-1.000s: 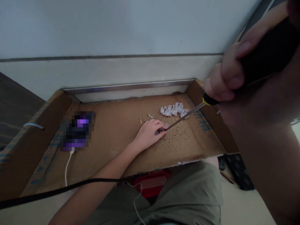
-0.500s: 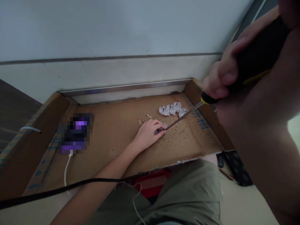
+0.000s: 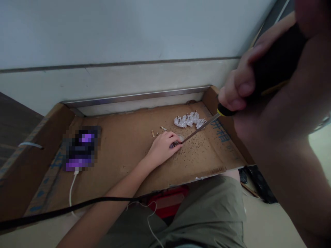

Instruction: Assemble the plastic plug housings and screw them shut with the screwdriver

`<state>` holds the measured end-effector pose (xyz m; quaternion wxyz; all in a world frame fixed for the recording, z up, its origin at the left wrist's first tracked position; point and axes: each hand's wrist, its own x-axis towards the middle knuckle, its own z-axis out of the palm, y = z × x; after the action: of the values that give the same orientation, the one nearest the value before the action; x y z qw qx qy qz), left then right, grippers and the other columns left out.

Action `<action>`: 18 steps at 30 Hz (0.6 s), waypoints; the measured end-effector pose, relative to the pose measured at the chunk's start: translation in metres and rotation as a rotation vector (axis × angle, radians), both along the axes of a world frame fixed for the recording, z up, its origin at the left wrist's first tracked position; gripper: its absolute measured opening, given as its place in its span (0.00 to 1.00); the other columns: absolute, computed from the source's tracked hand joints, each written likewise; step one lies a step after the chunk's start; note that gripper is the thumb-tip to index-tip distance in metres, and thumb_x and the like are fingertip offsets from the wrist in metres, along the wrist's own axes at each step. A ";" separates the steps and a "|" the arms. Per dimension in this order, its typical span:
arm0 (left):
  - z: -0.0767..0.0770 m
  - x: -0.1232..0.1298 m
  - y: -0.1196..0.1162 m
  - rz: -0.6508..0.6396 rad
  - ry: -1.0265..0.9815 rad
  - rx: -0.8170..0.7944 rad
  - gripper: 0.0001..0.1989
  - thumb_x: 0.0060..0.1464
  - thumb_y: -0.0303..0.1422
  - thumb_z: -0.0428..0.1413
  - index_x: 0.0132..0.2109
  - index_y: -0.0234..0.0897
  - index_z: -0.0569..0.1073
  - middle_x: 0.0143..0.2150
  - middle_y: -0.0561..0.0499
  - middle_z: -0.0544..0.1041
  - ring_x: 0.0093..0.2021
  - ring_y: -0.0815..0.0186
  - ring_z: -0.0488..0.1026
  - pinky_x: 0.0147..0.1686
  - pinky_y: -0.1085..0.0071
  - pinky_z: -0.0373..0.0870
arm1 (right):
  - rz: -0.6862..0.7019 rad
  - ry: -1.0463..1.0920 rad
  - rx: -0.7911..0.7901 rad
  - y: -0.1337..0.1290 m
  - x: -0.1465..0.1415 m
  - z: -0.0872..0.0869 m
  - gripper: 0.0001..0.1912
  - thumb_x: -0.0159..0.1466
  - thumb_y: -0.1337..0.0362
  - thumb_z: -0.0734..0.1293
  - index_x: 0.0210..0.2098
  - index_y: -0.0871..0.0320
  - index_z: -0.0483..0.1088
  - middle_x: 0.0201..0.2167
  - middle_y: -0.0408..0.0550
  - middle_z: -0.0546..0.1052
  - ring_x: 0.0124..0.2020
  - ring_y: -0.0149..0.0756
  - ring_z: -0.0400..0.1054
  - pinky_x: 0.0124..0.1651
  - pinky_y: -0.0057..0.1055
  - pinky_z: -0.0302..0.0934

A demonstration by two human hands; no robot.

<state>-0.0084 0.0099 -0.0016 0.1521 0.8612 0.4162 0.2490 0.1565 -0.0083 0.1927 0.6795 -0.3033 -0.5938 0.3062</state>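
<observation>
My left hand (image 3: 165, 146) lies low on the cardboard, its thumb and fingers closed around a small clear plug (image 3: 180, 138) that they partly cover. My right hand (image 3: 244, 82), large and close to the camera, is wrapped round the black and yellow handle of a screwdriver (image 3: 200, 129). The long shaft slants down to the left, and its tip meets the plug at my left fingertips; the exact contact is too small to make out. Just beyond, several clear plugs (image 3: 188, 119) with metal pins upward sit in a cluster. Small brass pieces (image 3: 152, 133) lie beyond my left knuckles.
A cardboard tray (image 3: 111, 148) with raised sides forms the work surface, dotted with dark specks around my left hand. At its left lies a blurred-out phone-like device (image 3: 82, 148) with a white cable (image 3: 70, 193). A black cord (image 3: 103, 199) crosses my left forearm. A pale wall (image 3: 129, 34) stands behind.
My right hand and the screwdriver handle have shifted slightly left and down in view, the tip staying at the plug. My left hand keeps its hold. The whole view has shifted slightly.
</observation>
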 end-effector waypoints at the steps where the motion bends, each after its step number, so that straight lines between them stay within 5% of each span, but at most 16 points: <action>1: 0.000 0.000 0.000 -0.002 -0.003 -0.001 0.06 0.56 0.36 0.54 0.38 0.41 0.73 0.42 0.52 0.73 0.44 0.63 0.68 0.47 0.65 0.65 | 0.044 0.003 0.025 0.000 0.000 -0.001 0.30 0.60 0.41 0.43 0.20 0.56 0.60 0.14 0.40 0.53 0.13 0.25 0.52 0.12 0.27 0.45; 5: 0.001 0.001 -0.001 0.001 -0.005 0.006 0.06 0.57 0.36 0.54 0.38 0.40 0.73 0.42 0.52 0.73 0.44 0.64 0.68 0.47 0.65 0.65 | 0.033 0.056 -0.033 0.004 -0.003 -0.003 0.31 0.60 0.39 0.45 0.20 0.56 0.59 0.12 0.39 0.53 0.12 0.25 0.52 0.12 0.27 0.45; 11: 0.001 0.001 -0.001 -0.007 0.000 0.024 0.06 0.57 0.36 0.54 0.38 0.40 0.72 0.42 0.51 0.73 0.43 0.63 0.68 0.46 0.66 0.65 | -0.225 0.229 -0.054 0.013 -0.010 -0.005 0.26 0.56 0.39 0.60 0.28 0.58 0.60 0.17 0.39 0.57 0.16 0.24 0.51 0.14 0.25 0.44; 15: 0.000 0.001 -0.001 -0.007 -0.010 0.023 0.06 0.57 0.36 0.54 0.38 0.39 0.72 0.42 0.52 0.73 0.43 0.63 0.68 0.46 0.66 0.66 | -0.099 0.190 -0.109 0.014 -0.010 -0.002 0.25 0.59 0.41 0.55 0.35 0.57 0.62 0.24 0.41 0.59 0.22 0.24 0.59 0.20 0.25 0.55; 18: 0.000 0.001 -0.001 -0.010 -0.026 0.022 0.05 0.56 0.35 0.54 0.38 0.39 0.72 0.42 0.51 0.73 0.43 0.63 0.68 0.46 0.65 0.66 | -0.041 -0.059 -0.049 0.009 -0.002 0.006 0.24 0.62 0.45 0.49 0.39 0.58 0.63 0.32 0.41 0.64 0.38 0.26 0.66 0.35 0.24 0.66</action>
<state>-0.0078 0.0089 -0.0016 0.1492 0.8617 0.4069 0.2640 0.1543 0.0004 0.1989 0.6602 -0.3409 -0.5994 0.2978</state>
